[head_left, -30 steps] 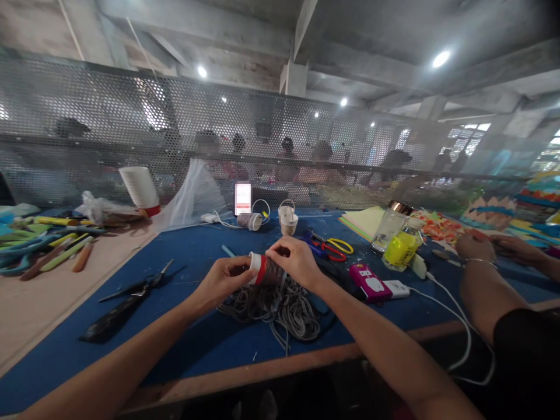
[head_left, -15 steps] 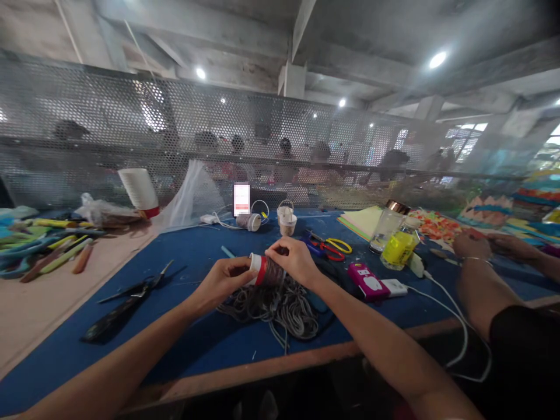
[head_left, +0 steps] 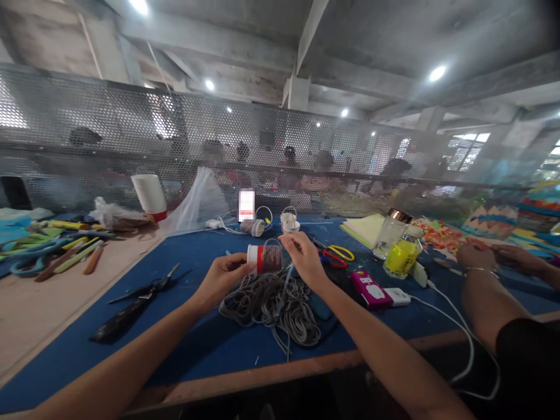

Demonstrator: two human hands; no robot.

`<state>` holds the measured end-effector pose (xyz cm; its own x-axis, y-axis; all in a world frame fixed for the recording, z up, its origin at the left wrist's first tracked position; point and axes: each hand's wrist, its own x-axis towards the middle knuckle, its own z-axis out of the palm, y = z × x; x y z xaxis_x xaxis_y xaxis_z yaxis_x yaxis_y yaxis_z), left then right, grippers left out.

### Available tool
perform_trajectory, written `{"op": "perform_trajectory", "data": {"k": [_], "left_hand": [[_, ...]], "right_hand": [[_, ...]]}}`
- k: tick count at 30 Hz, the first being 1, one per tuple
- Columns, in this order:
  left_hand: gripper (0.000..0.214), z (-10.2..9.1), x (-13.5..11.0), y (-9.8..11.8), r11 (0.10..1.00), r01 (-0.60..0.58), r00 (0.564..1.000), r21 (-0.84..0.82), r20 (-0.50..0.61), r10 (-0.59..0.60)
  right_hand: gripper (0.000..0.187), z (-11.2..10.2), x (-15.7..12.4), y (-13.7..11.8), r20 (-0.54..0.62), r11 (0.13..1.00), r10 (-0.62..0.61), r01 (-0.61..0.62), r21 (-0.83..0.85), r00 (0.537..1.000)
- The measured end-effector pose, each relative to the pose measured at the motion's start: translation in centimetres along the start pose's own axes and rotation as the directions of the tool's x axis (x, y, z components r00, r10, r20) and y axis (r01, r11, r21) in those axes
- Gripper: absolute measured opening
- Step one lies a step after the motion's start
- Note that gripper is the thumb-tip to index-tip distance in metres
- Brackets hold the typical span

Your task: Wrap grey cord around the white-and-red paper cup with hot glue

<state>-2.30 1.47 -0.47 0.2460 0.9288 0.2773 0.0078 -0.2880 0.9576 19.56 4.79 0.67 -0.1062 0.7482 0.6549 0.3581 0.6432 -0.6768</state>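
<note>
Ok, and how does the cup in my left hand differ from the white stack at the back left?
The cup lies sideways in your left hand; the stack stands roughly upright, untouched.
The cup has dark cord wound around it beside its red band; the stack shows none.
The cup looks single, while the stack is many nested together.
Both show white and red.
</note>
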Motion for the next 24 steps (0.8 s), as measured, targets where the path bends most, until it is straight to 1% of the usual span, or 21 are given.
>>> {"op": "perform_trajectory", "data": {"k": [2,5,7,9,11,15,20,22,24], "left_hand": [[0.028,0.0,0.1,0.0,1.000,-0.014,0.999,0.000,-0.031,0.014],[0.030,-0.1,0.2,-0.1,1.000,-0.003,0.998,-0.017,-0.057,0.002],[0.031,-0.1,0.3,-0.2,0.999,0.022,0.998,-0.049,-0.053,-0.025],[0.033,-0.1,0.3,-0.2,0.994,0.050,0.998,-0.100,-0.041,-0.054],[0.033,0.0,0.4,-0.1,0.982,0.073,0.996,-0.174,-0.032,-0.079],[0.027,0.0,0.5,0.2,0.954,0.076,0.994,-0.288,-0.051,-0.094],[0.021,-0.3,0.7,0.0,0.954,0.110,0.990,-0.280,-0.058,-0.131],[0.020,-0.3,0.7,-0.1,0.956,0.108,0.989,-0.274,-0.064,-0.130],[0.021,-0.3,0.8,-0.2,0.957,0.106,0.989,-0.270,-0.070,-0.130]], "right_hand": [[0.034,0.2,0.1,0.5,0.081,0.995,0.083,-0.088,0.054,0.993],[0.042,0.7,0.2,1.1,0.229,0.961,0.202,-0.238,0.140,0.952],[0.045,1.0,0.2,1.3,0.300,0.936,0.233,-0.297,0.191,0.925],[0.046,1.2,0.2,1.5,0.329,0.922,0.230,-0.313,0.226,0.916],[0.044,1.3,0.2,1.6,0.314,0.929,0.204,-0.284,0.235,0.927],[0.041,0.9,-0.1,1.1,0.291,0.964,0.130,-0.190,0.187,0.948],[0.038,0.6,-0.4,0.0,0.302,0.986,0.065,-0.108,0.128,0.951],[0.035,0.6,-0.4,-0.2,0.264,0.993,0.014,-0.045,0.113,0.964],[0.027,0.6,-0.3,-0.3,0.208,0.995,-0.050,0.030,0.098,0.977]]}}
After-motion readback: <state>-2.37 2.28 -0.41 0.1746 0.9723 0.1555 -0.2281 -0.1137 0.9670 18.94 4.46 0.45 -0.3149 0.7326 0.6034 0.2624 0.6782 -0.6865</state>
